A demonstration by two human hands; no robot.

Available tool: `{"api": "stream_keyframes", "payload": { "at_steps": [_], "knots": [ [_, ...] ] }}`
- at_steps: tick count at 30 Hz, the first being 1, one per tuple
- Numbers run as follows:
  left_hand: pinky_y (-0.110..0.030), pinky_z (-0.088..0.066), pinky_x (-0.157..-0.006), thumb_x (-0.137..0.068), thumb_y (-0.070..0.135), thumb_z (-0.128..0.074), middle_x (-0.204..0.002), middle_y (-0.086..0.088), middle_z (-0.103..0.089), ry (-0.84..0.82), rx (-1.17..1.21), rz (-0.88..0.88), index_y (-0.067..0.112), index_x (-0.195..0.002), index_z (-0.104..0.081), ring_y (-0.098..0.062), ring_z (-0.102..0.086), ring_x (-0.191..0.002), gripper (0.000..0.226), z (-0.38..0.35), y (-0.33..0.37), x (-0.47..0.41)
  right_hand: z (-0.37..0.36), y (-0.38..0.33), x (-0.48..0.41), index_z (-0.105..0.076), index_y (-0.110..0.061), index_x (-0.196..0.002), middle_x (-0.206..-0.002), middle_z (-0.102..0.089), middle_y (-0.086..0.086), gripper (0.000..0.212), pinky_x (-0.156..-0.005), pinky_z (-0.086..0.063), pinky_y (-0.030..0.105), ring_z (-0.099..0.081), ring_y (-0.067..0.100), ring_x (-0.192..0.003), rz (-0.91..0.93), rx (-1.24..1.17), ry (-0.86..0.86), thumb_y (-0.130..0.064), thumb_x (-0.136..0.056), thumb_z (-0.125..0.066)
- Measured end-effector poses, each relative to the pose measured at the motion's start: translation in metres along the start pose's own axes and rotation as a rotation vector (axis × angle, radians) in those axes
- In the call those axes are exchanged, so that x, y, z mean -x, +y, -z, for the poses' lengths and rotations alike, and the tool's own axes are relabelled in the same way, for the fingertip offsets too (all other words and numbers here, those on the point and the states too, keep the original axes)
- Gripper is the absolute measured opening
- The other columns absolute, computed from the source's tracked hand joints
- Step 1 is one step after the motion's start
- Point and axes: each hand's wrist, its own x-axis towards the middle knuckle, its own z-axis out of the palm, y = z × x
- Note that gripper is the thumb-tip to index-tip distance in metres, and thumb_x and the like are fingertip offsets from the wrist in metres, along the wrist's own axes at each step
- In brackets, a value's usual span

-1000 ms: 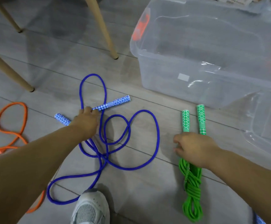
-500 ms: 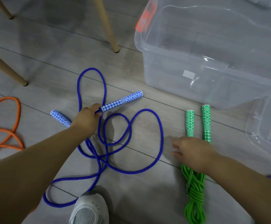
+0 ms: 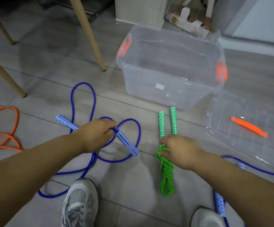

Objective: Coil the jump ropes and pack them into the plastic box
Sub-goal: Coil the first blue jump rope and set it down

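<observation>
Evidently the left hand (image 3: 97, 135) has closed round one blue handle (image 3: 127, 142) at its cord end and swung it off its earlier lie. I judge this begins the coiling of the blue jump rope (image 3: 84, 99), which is sprawled in loose loops on the floor. The right hand (image 3: 180, 149), resting over the green jump rope (image 3: 165, 177) a moment ago, now curls its fingers round the coiled bundle just below its paired handles. The clear plastic box (image 3: 165, 95) stands open beyond, with nothing packed in it.
</observation>
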Motion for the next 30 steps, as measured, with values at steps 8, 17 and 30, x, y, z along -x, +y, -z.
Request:
{"api": "stream_keyframes", "payload": {
  "at_steps": [8, 17, 30],
  "knots": [
    [-0.023, -0.041, -0.073, -0.092, 0.009, -0.043, -0.086, 0.002, -0.053, 0.078, 0.064, -0.167, 0.015, -0.104, -0.059, -0.014, -0.05, -0.079, 0.021, 0.038, 0.079, 0.079, 0.061, -0.037, 0.078, -0.028, -0.023, -0.142, -0.139, -0.043, 0.0, 0.075, -0.104, -0.037, 0.036, -0.043, 0.02, -0.126, 0.154, -0.279, 0.15, -0.052, -0.081, -0.061],
    [-0.031, -0.051, -0.088, -0.084, -0.007, -0.059, -0.097, -0.004, -0.068, 0.12, 0.494, -0.305, 0.028, -0.098, -0.061, -0.02, -0.065, -0.096, 0.038, 0.072, 0.146, 0.156, 0.128, -0.059, 0.163, -0.058, -0.021, -0.111, -0.105, -0.06, -0.006, 0.021, -0.083, -0.041, 0.025, -0.057, 0.014, -0.098, 0.16, -0.515, 0.374, -0.027, -0.091, -0.056],
    [-0.031, -0.052, -0.069, -0.092, 0.03, -0.056, -0.077, 0.001, -0.059, 0.233, 0.433, -0.322, 0.04, -0.093, -0.059, -0.011, -0.06, -0.064, 0.011, 0.059, 0.163, 0.215, 0.126, -0.068, 0.262, -0.047, -0.031, -0.095, -0.082, -0.05, -0.009, 0.01, -0.066, -0.04, 0.019, -0.051, 0.013, -0.077, 0.159, -0.723, 0.59, -0.022, -0.096, -0.045]
  ]
}}
